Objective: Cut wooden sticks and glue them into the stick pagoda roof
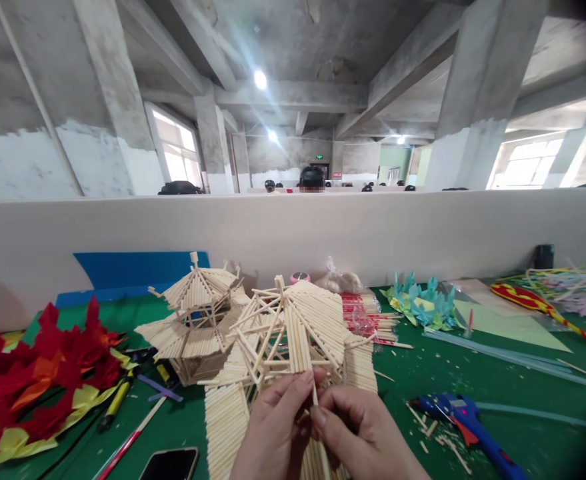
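Note:
A pagoda model made of thin wooden sticks stands close in front of me on the green table. My left hand and my right hand meet at its lower front edge. Both pinch a single thin wooden stick that stands upright against the model's roof. A second, smaller stick pagoda stands just behind and to the left.
Red and yellow paper flowers lie at the left, a phone near the front edge, a blue glue gun at the right. Teal paper flowers, plastic strips and loose sticks lie beyond. A white partition closes the table's back.

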Demonstrator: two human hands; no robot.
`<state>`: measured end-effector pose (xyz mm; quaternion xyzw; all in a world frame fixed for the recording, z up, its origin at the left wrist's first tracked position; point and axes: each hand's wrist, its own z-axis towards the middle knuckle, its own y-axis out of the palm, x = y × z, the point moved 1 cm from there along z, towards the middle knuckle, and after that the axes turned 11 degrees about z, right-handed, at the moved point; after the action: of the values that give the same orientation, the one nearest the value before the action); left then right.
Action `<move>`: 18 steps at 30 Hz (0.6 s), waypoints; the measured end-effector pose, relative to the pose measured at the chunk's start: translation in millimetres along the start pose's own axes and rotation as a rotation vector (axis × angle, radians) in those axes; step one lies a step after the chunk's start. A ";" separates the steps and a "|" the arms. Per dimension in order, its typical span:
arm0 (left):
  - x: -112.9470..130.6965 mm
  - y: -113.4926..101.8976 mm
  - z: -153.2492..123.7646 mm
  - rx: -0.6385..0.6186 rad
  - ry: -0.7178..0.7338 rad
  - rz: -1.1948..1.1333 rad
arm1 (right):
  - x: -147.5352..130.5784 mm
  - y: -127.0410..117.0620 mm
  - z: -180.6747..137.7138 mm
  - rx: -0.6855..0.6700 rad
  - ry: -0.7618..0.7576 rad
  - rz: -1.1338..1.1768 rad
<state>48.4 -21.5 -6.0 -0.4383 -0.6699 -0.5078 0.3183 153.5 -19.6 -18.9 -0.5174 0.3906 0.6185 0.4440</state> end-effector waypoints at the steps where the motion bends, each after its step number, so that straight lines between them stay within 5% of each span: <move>1: 0.0 0.1 -0.3 0.003 -0.003 0.002 | -0.4 0.2 0.1 0.000 -0.005 -0.002; 12: -1.3 -0.9 -1.0 -0.019 0.001 0.060 | -6.9 -9.5 -11.6 -0.012 -0.010 -0.070; 18: 0.0 -0.6 -2.0 -0.012 -0.010 0.090 | 5.1 -21.6 -19.2 0.091 -0.032 -0.128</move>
<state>47.9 -23.5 -5.7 -0.4726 -0.6479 -0.4947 0.3349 179.4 -30.5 -27.5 -0.5105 0.3773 0.5788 0.5118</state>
